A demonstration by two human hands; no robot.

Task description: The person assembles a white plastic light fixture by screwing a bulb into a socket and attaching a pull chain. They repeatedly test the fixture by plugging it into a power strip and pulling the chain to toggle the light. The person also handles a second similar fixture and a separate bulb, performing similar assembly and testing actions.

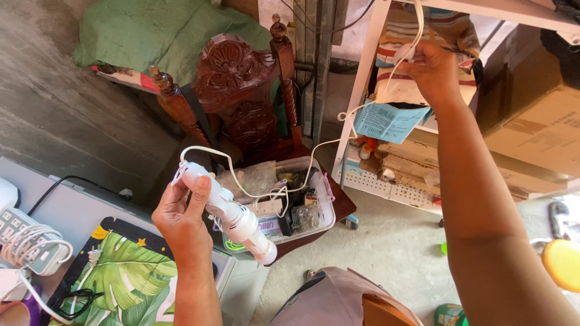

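My left hand (pixel 181 211) grips a white tube-shaped handheld device (pixel 232 216), held tilted with its round end pointing down-right. A thin white cord (pixel 320 145) runs from the device's upper end, loops over a clear plastic box, and rises to my right hand (pixel 432 66). That hand is raised at the top right and pinches the cord's far end in front of a white shelf rack (pixel 362 78). A blue paper tag (pixel 386 121) hangs just below it.
A clear plastic box (pixel 323 211) of small electrical parts sits on a carved dark wooden chair (pixel 241 90). A leaf-patterned mat (pixel 130 274) and white power strip (pixel 21 232) lie at lower left. Cardboard boxes (pixel 538 127) fill the rack at right. Concrete floor (pixel 393 247) lies below.
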